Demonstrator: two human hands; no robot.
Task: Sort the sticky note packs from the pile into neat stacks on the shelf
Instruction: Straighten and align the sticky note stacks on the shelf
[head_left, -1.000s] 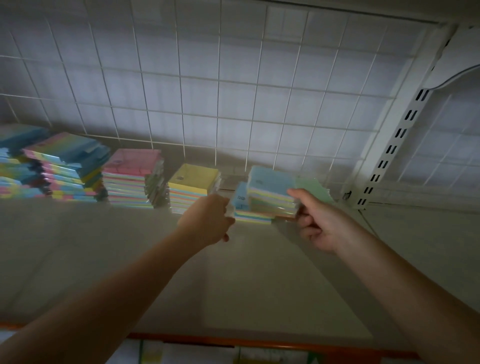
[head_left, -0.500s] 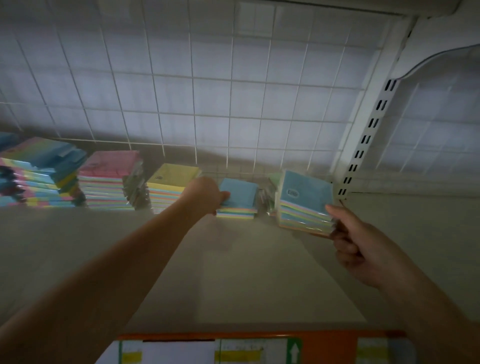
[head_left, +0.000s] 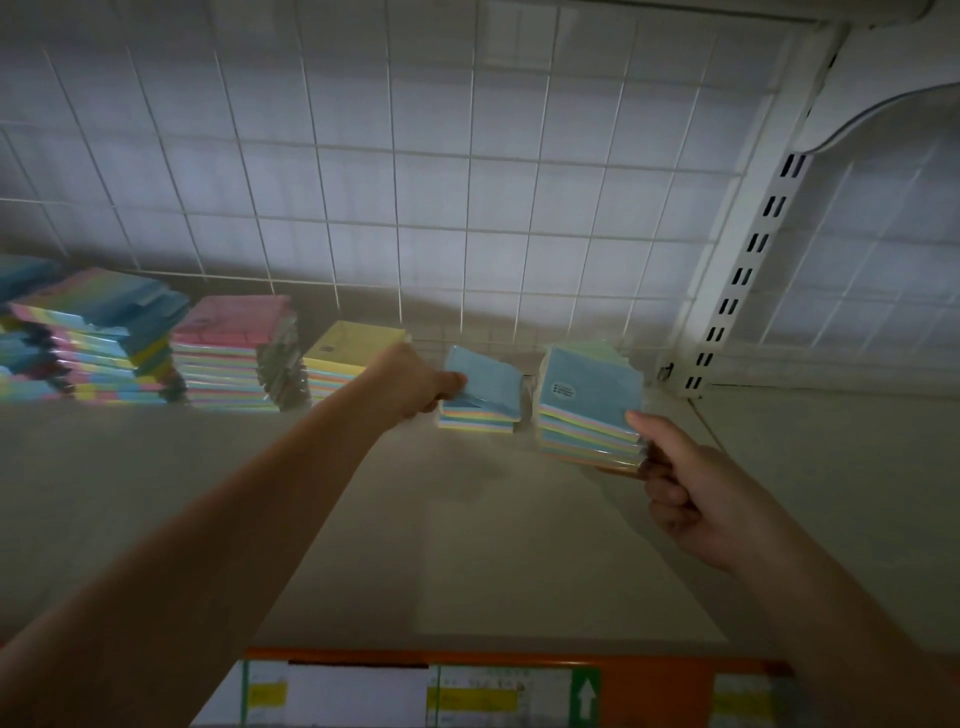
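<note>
Head view: left hand (head_left: 415, 384) grips blue-topped pack (head_left: 483, 387) on shelf (head_left: 467, 545); right hand (head_left: 691, 499) pinches thicker pack bundle (head_left: 589, 405) just right.

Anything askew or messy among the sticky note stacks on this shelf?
Yes. The far-left multicoloured stack is ragged, its packs fanned out and overhanging. The pink-topped stack and yellow-topped stack beside it look square.
</note>
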